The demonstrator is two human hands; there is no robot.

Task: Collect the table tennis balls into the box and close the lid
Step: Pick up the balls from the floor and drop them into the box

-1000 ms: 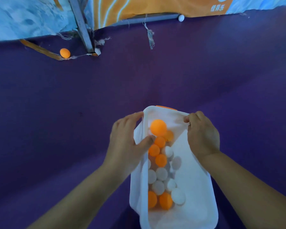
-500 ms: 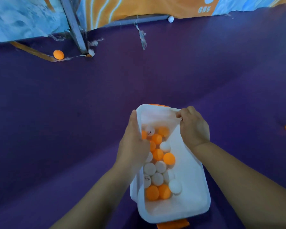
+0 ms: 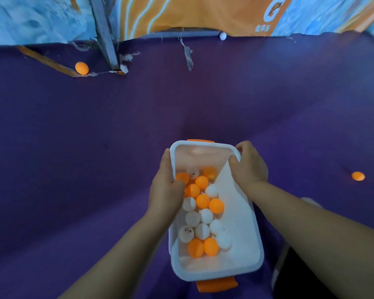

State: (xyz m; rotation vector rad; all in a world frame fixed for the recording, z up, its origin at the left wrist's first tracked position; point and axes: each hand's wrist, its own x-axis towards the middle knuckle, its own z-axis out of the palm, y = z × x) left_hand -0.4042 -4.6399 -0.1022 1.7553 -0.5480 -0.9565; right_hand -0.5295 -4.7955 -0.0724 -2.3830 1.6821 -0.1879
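Hands hold the white box point(image 3: 242, 238) from both sides, above the purple floor point(image 3: 95, 147). The left hand point(image 3: 166, 190) wraps the left wall near its far end, fingers down the outside and the thumb hooked over the rim so it rests inside against the balls. The right hand point(image 3: 249, 167) is curled over the far right corner, knuckles up, fingertips folded over the rim into the box. Both forearms reach in from the bottom of the view, bare, angled toward each other, the right one higher and farther out.

The box is open, with no lid on it, and sits tilted so the balls in the box point(image 3: 200, 212) gather along its left side, orange and white mixed, leaving the right part of the bottom bare. An orange latch point(image 3: 216, 285) sticks out at the near end and another orange tab point(image 3: 200, 140) shows at the far end.

Three balls lie loose on the floor: an orange ball point(image 3: 81, 68) far left by a grey post point(image 3: 104, 33), a white ball point(image 3: 222, 36) at the foot of the orange and blue barrier point(image 3: 203, 14), and another orange one point(image 3: 358, 176) off to the right, well apart from the box.
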